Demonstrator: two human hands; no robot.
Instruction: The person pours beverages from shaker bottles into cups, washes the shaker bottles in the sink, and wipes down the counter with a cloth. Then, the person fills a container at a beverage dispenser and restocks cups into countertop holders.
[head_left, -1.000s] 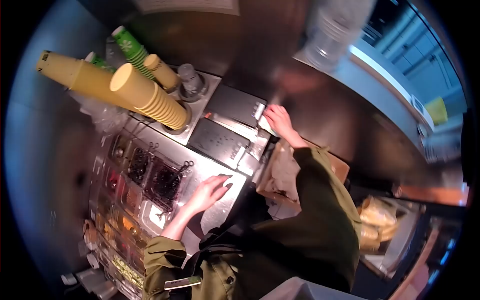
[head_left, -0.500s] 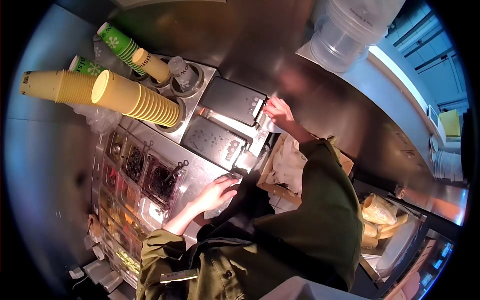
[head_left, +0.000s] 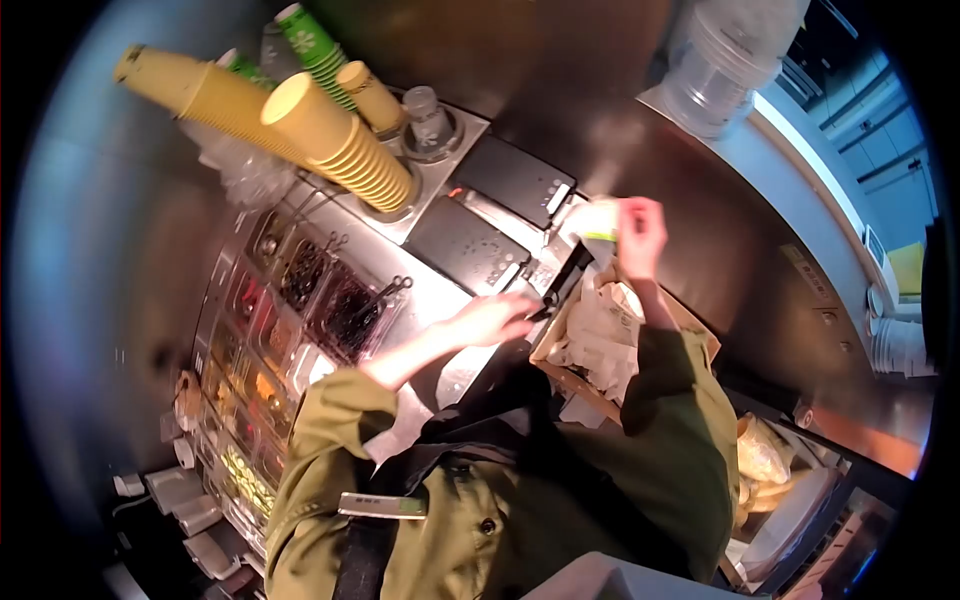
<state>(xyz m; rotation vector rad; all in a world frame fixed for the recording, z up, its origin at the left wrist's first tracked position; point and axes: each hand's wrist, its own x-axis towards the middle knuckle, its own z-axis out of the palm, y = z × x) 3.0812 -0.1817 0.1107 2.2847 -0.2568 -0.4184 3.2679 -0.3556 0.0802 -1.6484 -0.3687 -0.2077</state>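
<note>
Above a cardboard box, my right hand is closed on a whitish paper label with a yellow-green stripe; its print is too bright to read. Just to its left sit two black label printers on the steel counter. My left hand hovers, slightly blurred, by the front end of the nearer printer. Its fingers are stretched out and nothing shows in them. Under my right forearm lies crumpled white paper, filling the cardboard box.
Stacked yellow cups and green cups lean from holders at the upper left. Topping containers, including one of dark purple food with a utensil in it, line the left side. Clear plastic tubs stand at the upper right.
My right hand has moved away from the farther printer to the right, and the striped label now shows in it. My left hand has shifted up and right. The camera view has shifted.
</note>
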